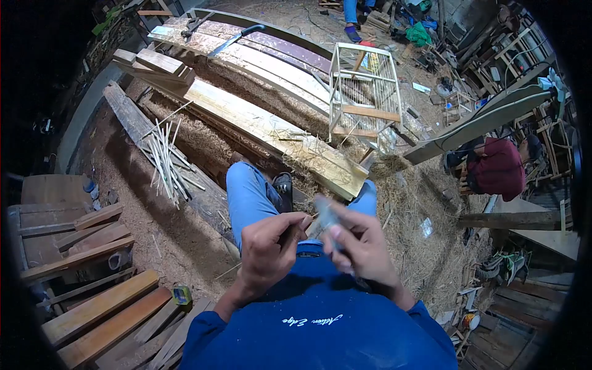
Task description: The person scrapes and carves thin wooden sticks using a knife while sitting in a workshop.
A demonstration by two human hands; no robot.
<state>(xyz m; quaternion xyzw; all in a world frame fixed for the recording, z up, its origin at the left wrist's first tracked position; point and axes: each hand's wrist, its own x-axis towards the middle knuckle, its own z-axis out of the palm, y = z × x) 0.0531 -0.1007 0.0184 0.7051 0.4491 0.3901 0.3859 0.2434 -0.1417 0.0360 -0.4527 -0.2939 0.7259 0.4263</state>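
I'm sitting low among the shavings, both hands up in front of my chest. My left hand [269,243] is curled nearly shut around something thin and dark — too small to name, maybe a blade or a short stick. My right hand [362,246] has its fingers pinched round a pale, blurred piece [327,217] that stands up between thumb and forefinger; it is smeared by motion, so I can't tell what it is. The piece sits just above my knees, well short of the slatted wooden cage [365,92] on the long plank [277,132] ahead. A bundle of thin sticks [165,161] lies to my left on the sawdust. My reading: I'm mid-way through trimming or smoothing one small part. The next move calls for a steady right-hand grip and short, controlled strokes — away from the fingers.
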